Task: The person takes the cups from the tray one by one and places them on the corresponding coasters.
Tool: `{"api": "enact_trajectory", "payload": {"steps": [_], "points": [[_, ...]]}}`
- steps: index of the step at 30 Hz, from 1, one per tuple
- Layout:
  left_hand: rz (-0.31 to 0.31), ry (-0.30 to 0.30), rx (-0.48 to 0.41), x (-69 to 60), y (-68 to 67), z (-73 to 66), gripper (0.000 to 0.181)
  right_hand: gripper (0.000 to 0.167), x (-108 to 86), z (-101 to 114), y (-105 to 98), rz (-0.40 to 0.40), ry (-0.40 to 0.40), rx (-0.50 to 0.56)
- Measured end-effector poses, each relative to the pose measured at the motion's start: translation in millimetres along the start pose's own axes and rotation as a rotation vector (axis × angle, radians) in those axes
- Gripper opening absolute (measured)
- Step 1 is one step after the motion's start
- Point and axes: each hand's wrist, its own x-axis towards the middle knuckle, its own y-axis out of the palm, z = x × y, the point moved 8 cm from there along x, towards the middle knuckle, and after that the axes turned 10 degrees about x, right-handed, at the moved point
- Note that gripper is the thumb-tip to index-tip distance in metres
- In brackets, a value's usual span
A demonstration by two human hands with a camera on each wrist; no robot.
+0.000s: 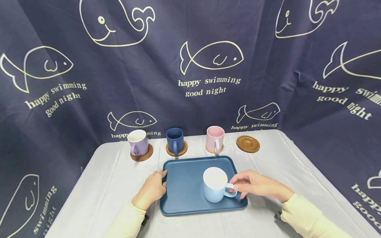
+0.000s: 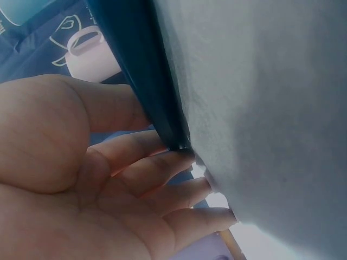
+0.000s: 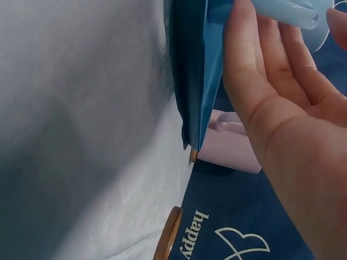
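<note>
A light blue mug stands upright on the right half of a dark blue rectangular tray. At its handle is my right hand. In the right wrist view the mug handle lies between my fingers and thumb, with a small gap showing at the thumb. My left hand holds the tray's left rim. Up close in the left wrist view, the thumb and fingers of the left hand lie on either side of the tray edge. Part of the thumb is hidden behind the rim.
Along the back of the white-covered table stand a purple mug, a navy mug and a pink mug, each on a wooden coaster. A bare wooden coaster lies at the back right. A dark printed curtain hangs behind.
</note>
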Motion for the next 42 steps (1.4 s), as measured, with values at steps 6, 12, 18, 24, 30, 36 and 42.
{"api": "enact_trajectory", "payload": {"steps": [6, 12, 18, 24, 30, 36, 42], "points": [[-0.004, -0.004, -0.001, -0.1, -1.0, -0.1, 0.048, 0.024, 1.6, -1.3, 2.6, 0.026, -0.011, 0.013], [0.001, -0.007, -0.005, -0.3, -0.4, 0.0, 0.048, 0.023, 5.9, -2.9, 8.1, 0.062, -0.040, 0.054], [0.001, -0.009, -0.003, -0.9, -0.2, 0.4, 0.048, 0.022, 9.2, -4.7, 10.3, 0.108, -0.089, 0.119], [0.004, -0.009, 0.000, -1.1, -0.2, -0.7, 0.048, 0.019, 11.6, -6.2, 10.7, 0.145, -0.113, 0.170], [0.003, -0.011, 0.006, -0.8, -0.8, -1.2, 0.048, 0.017, 12.4, -4.1, 10.4, 0.145, -0.127, 0.157], [0.006, -0.012, -0.003, -0.7, -0.6, -1.3, 0.048, 0.017, 13.6, -1.8, 11.8, 0.145, -0.133, 0.151], [-0.005, -0.001, -0.003, -0.8, -0.5, -1.7, 0.047, 0.016, 13.4, -2.1, 12.5, 0.133, -0.164, 0.140]]}}
